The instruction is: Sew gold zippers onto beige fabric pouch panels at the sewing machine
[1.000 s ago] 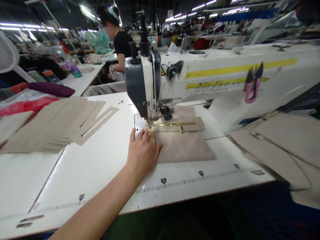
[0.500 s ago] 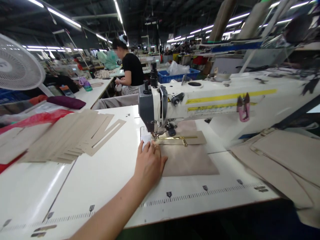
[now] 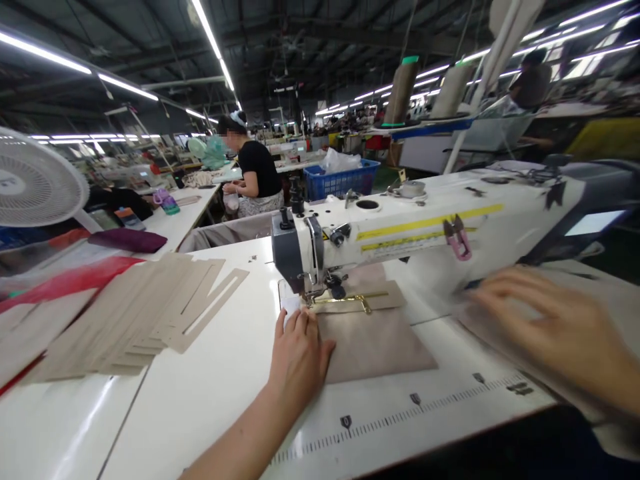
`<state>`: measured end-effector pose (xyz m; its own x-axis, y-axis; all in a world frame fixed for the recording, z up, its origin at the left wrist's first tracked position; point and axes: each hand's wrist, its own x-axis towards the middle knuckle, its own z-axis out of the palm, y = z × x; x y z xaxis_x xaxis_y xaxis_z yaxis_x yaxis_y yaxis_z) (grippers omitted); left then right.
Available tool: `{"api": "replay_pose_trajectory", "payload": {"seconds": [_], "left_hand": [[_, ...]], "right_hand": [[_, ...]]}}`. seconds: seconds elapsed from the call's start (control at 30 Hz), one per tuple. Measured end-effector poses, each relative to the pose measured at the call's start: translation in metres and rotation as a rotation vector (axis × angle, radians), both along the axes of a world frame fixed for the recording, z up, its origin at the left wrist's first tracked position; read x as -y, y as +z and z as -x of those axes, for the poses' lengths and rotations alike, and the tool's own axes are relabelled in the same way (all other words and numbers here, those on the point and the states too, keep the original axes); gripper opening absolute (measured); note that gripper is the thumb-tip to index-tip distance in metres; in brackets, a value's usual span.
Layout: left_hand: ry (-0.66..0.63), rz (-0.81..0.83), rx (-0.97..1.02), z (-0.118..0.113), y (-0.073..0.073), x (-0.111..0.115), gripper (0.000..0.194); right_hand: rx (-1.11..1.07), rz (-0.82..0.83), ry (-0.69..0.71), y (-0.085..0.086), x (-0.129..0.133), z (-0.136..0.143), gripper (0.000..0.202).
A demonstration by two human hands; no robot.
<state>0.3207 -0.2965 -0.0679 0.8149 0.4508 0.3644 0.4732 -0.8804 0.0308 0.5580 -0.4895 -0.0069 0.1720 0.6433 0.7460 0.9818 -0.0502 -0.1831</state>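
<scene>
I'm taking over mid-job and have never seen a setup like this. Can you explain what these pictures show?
There is no robot here: these are a person's two bare hands, seen by one camera worn on the head, looking forward and down.

On the white table stands a sewing machine, with pink-handled snips on its side. A beige fabric panel lies by the needle area, with a gold zipper across it.

The left hand rests at the panel's left edge, fingertips near the needle area. The right hand is blurred, by fabric pieces at the right; I can't tell whether it holds anything. Slotted beige pieces lie fanned out at the left.
</scene>
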Motion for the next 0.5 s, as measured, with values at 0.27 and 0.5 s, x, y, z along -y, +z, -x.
{"api": "replay_pose_trajectory", "payload": {"seconds": [0.27, 0.5], "left_hand": [[-0.046, 0.002, 0.088, 0.001, -0.001, -0.007, 0.033], [-0.037, 0.088, 0.078, 0.0, -0.001, -0.01, 0.031]], "right_hand": [[-0.082, 0.242, 0.334, -0.065, -0.118, 0.091, 0.034], [-0.086, 0.276, 0.309, -0.089, -0.144, 0.095, 0.037]]}}
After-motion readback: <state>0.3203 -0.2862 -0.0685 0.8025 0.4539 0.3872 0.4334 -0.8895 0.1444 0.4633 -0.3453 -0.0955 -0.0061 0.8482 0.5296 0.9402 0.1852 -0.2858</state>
